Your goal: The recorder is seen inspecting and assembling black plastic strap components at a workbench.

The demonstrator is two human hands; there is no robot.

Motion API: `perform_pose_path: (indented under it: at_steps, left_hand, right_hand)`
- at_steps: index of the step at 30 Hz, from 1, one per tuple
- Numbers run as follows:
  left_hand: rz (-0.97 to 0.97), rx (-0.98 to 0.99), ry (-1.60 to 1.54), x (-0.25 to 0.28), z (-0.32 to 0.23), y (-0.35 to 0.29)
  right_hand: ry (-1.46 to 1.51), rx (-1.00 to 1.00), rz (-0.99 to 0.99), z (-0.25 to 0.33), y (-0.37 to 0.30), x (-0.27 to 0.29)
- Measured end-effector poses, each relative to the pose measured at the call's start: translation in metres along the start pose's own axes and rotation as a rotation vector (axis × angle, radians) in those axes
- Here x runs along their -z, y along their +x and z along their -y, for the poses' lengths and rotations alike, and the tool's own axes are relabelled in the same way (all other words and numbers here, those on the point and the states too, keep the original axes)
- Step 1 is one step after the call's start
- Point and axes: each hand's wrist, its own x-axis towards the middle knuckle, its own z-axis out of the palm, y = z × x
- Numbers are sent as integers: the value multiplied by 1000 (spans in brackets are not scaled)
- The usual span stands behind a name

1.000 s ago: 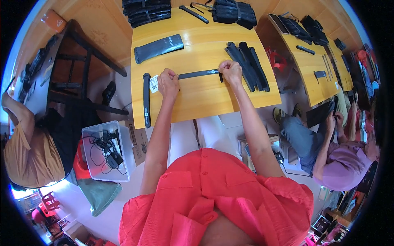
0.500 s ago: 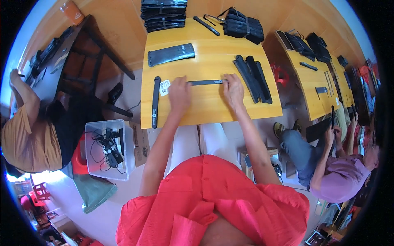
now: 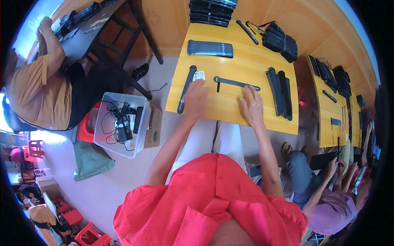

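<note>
- Wood-panelled wall at the back, yellow bench beneath and beyond both hands.
- Left grip: looks released, fingers stretched out, blurred, with nothing visibly held.
- Right grip: released too, fingers loosely extended, right at the near edge of the black strap; cannot tell whether touching.
- On that black strap: lies flat on the bench, just beyond the right fingertips, and to the right of the left grip, apart from it. Long axis roughly left to right, ringed end toward the left grip, with a short tab beside it pointing bodyward. Right grip clearly nearer.
- Just left of the left grip, second strap, pointing away from the body; white label just beyond the left fingers.
- Right of the right grip, well clear, strap pile; far beyond the left grip, wrapped pack.
</note>
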Motion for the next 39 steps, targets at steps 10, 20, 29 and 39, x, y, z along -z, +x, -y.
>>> perform_pose_path:
  at_steps: [10, 20, 29, 39]
  left_hand:
    - [-394, 505, -317, 109, 38, -107]
    - [-144, 688, -642, 95, -6, -105]
    - [295, 737, -1083, 54, -75, -49]
    - [259, 681, -1072, 44, -127, -30]
  right_hand:
    - [306, 66, 302, 170, 16, -38]
    - [642, -17, 301, 152, 7, -37]
    - [987, -10, 263, 129, -19, 85]
    - [824, 198, -50, 97, -37, 137]
